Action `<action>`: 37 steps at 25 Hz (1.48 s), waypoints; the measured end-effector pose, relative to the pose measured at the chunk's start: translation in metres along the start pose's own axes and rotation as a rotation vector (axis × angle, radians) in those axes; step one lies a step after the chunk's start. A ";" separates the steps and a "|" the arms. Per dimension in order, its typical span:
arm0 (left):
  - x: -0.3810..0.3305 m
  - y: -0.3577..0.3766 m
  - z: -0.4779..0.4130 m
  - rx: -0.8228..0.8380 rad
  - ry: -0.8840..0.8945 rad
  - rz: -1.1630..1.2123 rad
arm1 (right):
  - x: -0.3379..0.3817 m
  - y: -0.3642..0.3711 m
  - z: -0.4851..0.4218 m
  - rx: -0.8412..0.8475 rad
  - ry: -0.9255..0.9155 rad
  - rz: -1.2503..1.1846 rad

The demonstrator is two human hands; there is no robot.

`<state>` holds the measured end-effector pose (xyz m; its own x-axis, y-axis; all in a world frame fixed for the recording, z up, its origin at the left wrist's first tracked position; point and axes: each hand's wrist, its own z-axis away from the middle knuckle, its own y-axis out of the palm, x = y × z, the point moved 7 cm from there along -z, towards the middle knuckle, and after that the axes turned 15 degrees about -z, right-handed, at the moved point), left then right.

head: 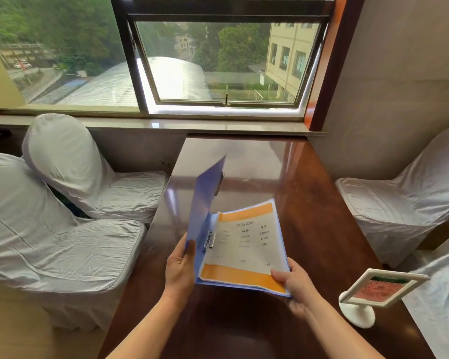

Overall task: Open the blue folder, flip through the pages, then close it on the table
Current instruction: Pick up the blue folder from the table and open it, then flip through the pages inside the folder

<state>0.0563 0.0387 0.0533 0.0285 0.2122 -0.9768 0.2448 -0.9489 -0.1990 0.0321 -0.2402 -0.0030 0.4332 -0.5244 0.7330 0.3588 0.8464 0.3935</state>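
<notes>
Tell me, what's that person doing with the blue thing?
A person is opening a blue folder above a dark wooden table. The left hand lifts the front cover, which stands nearly upright. The right hand holds the folder's lower right corner, thumb on the top page, a printed sheet with orange bands held by a metal clip. No pages have been flipped yet. A small white sign stand sits on the table to the right.

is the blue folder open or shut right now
Open. The blue folder has its front cover raised by the left hand, baring the top page; the right hand grips the lower corner.
</notes>
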 end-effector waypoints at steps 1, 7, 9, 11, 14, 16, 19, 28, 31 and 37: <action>0.001 -0.002 -0.001 -0.037 -0.053 0.029 | 0.002 -0.001 0.000 0.000 -0.013 -0.020; 0.009 -0.012 0.000 -0.122 -0.294 0.233 | 0.019 -0.005 0.000 -0.030 -0.089 -0.050; 0.012 -0.014 0.000 -0.119 -0.352 0.304 | 0.023 -0.007 0.000 -0.035 -0.103 -0.045; 0.014 -0.016 0.001 -0.116 -0.406 0.367 | 0.025 -0.008 0.001 -0.029 -0.112 -0.047; 0.019 -0.017 0.002 -0.091 -0.482 0.489 | 0.028 -0.008 0.002 -0.018 -0.121 -0.049; 0.023 -0.015 0.005 -0.042 -0.533 0.534 | 0.030 -0.006 0.002 -0.015 -0.124 -0.053; 0.026 -0.002 0.015 0.086 -0.628 0.592 | 0.035 -0.001 0.003 0.000 -0.136 -0.060; 0.006 0.012 0.029 0.372 -0.675 0.693 | 0.068 0.015 0.012 0.113 -0.198 -0.118; 0.008 0.020 0.036 0.359 -0.696 0.689 | 0.069 0.017 0.017 0.146 -0.208 -0.127; 0.027 0.008 0.040 0.084 -0.682 0.584 | 0.080 0.029 0.035 0.254 -0.219 -0.014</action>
<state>0.0197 0.0276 0.0226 -0.4612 -0.4679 -0.7539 0.2993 -0.8819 0.3643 0.0483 -0.2546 0.0866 0.2319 -0.5270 0.8176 0.1342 0.8498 0.5097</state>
